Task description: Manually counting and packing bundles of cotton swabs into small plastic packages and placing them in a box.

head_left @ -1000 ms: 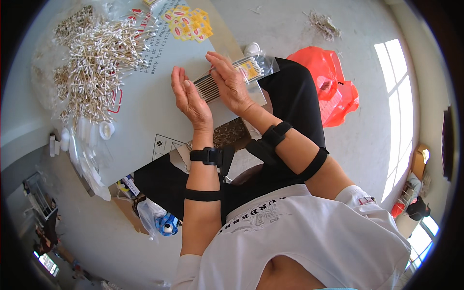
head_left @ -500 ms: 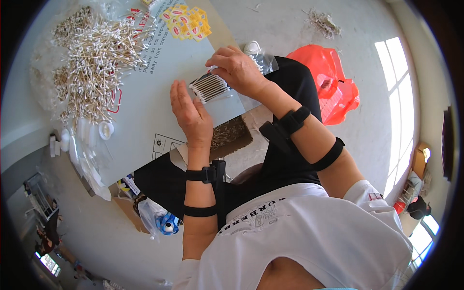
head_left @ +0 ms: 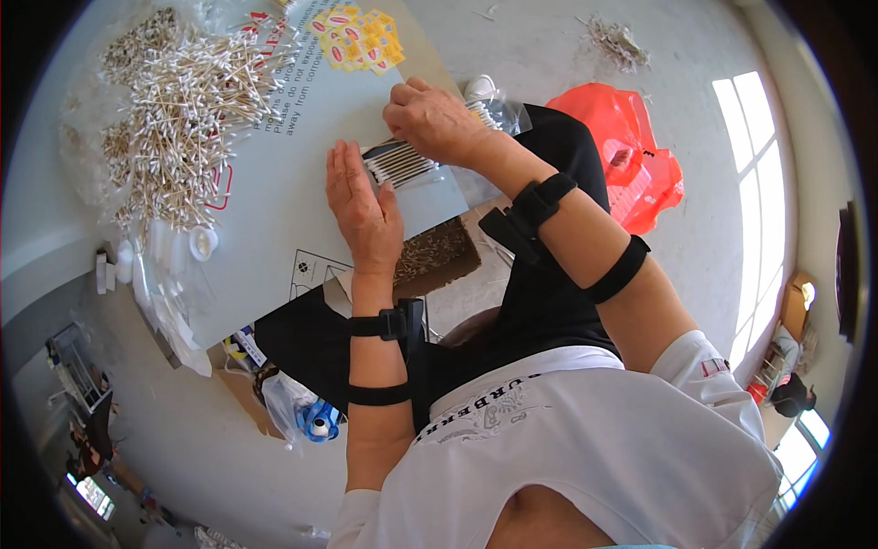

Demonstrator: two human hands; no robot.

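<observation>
Between my hands, a row of cotton swabs (head_left: 402, 166) lies side by side on a flat packet at the table's near right edge. My left hand (head_left: 362, 212) is open, its fingers straight and close together, standing along the left end of the row with the thumb near the lower tips. Over the upper right part of the row, my right hand (head_left: 437, 122) is closed, fingers curled down. Whatever its fingertips grip is hidden. More white tips and a clear plastic bag (head_left: 514, 119) show beyond that hand.
A big heap of loose cotton swabs (head_left: 187, 114) covers the left of the table (head_left: 274, 201). Yellow-and-white labels (head_left: 357, 41) lie at the back. Under the near edge is a cardboard box of swabs (head_left: 439, 256). A red plastic bag (head_left: 631, 156) sits on the floor at right.
My right hand has shifted slightly left, with its fingers curled further in. My left hand's fingers have tilted up a little, and its thumb is nearer the swab tips.
</observation>
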